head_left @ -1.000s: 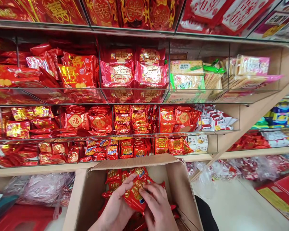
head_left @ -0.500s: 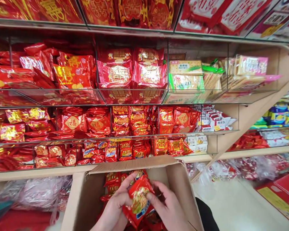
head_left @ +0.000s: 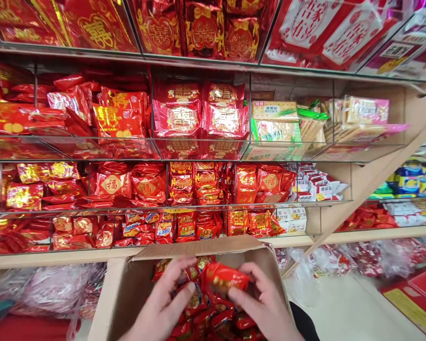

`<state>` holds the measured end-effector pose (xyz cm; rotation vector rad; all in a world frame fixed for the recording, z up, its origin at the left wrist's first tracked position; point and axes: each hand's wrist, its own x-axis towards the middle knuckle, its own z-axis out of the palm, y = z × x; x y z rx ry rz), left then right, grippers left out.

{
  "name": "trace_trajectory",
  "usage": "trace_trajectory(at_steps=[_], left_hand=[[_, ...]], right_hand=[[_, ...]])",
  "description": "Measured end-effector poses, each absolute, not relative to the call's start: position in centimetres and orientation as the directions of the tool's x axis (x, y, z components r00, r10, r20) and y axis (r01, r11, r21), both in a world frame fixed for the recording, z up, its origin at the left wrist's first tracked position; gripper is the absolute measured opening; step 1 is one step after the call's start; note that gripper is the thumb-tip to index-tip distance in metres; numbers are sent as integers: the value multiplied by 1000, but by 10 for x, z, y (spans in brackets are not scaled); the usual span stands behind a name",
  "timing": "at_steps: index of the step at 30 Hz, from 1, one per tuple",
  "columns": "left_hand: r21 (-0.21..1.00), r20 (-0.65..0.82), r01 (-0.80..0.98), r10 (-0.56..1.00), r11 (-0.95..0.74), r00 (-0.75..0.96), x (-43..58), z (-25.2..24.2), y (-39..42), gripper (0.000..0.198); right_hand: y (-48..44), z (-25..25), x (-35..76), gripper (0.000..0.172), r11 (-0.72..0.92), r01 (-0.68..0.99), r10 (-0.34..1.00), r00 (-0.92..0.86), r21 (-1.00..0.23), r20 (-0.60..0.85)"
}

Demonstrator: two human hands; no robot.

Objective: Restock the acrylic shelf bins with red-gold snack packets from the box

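A cardboard box (head_left: pixel 122 296) stands low in front of me, holding a heap of red snack packets (head_left: pixel 199 324). Over the heap, my right hand (head_left: pixel 261 303) pinches one red snack packet (head_left: pixel 222 278) between thumb and fingers; the packet is tilted and a little blurred. Just left of it my left hand (head_left: pixel 168 293) is open, thumb and fingers apart, with nothing in it. It hovers above packets inside the box, close to the held one but apart from it.
Beyond the box rise shelves with clear dividers (head_left: pixel 156 147), filled with red packets (head_left: pixel 111 183) and pale cracker packs (head_left: pixel 275 130). Plastic-wrapped bags (head_left: pixel 57 286) lie below at left. A red carton (head_left: pixel 419 296) sits on the floor (head_left: pixel 348 293) at right.
My left hand has let go of the packet and moved slightly left, its fingers opening. My right hand now holds the packet alone, shifted right and tipped flatter. The view has tilted up a little.
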<state>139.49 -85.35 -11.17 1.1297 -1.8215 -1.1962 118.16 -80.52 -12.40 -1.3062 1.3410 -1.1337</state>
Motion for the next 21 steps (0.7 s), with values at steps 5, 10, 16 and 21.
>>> trace_trajectory(at_steps=[5, 10, 16, 21], left_hand=[[402, 249, -797, -891, 451, -379, 1446, -104, -917, 31], [150, -1, -953, -964, 264, -267, 1458, -110, -936, 42], [77, 120, -967, -965, 242, -232, 1449, -113, -923, 38], [55, 154, -956, -949, 288, -277, 1456, -125, -926, 35]], right_hand=[[-845, -110, 1160, 28, -115, -535, -942, -208, -837, 263], [-909, -114, 1168, 26, -52, -711, -993, -40, -701, 114], [-975, -151, 1188, 27, 144, -753, -988, -141, -642, -57], [-1010, -176, 1208, 30, 220, -807, -971, -236, -548, -43]])
